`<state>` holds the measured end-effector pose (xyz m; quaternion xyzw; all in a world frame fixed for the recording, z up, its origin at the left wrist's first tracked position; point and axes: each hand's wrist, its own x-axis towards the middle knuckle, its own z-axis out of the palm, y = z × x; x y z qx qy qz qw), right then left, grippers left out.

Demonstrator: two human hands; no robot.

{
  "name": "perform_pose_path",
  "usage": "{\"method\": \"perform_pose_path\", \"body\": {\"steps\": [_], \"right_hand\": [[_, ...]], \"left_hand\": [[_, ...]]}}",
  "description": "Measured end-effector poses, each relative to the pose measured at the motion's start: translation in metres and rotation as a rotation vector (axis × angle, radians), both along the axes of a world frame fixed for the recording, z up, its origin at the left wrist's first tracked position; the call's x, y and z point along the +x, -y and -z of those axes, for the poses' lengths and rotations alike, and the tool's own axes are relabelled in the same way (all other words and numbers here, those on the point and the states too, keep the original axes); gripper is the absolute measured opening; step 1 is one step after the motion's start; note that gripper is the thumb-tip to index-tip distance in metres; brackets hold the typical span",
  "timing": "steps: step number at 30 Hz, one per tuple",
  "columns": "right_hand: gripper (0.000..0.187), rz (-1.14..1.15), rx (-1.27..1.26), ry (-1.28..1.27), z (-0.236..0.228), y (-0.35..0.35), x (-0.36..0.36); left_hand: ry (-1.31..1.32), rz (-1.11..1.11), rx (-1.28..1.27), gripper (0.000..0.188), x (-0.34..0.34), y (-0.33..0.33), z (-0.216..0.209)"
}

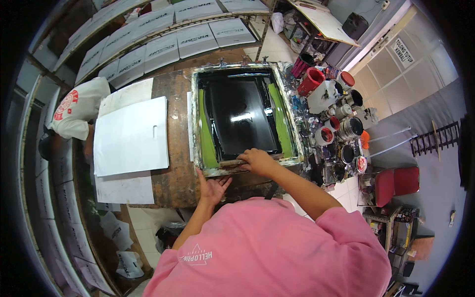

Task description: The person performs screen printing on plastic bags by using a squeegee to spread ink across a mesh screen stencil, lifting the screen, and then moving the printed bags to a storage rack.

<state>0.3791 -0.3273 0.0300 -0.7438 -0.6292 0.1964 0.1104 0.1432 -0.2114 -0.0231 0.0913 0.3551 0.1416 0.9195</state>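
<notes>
A screen printing frame lies on the worktable before me, its mesh covered in black ink with green strips down both sides. My right hand is closed around the wooden handle of a squeegee at the near end of the screen. Palm up, my left hand is at the frame's near left corner, fingers apart and the thumb against the rim. Whether it bears any of the frame's weight, I cannot tell. Left of the frame lies a stack of white sheets with a small slot.
Ink tubs and cans crowd the table's right side. Shelves of printed white sheets stand at the back and left. Another person in a white shirt bends beside the white stack. A red chair stands at the right.
</notes>
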Motion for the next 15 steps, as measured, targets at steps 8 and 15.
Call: {"method": "perform_pose_path", "body": {"steps": [8, 15], "right_hand": [[0.047, 0.091, 0.033, 0.058, 0.041, 0.001, -0.025], [0.055, 0.080, 0.287, 0.236, 0.062, -0.081, 0.048]], "left_hand": [[-0.156, 0.041, -0.034, 0.131, 0.004, -0.007, 0.030], [-0.364, 0.047, -0.051, 0.136, 0.015, -0.005, 0.026]]}}
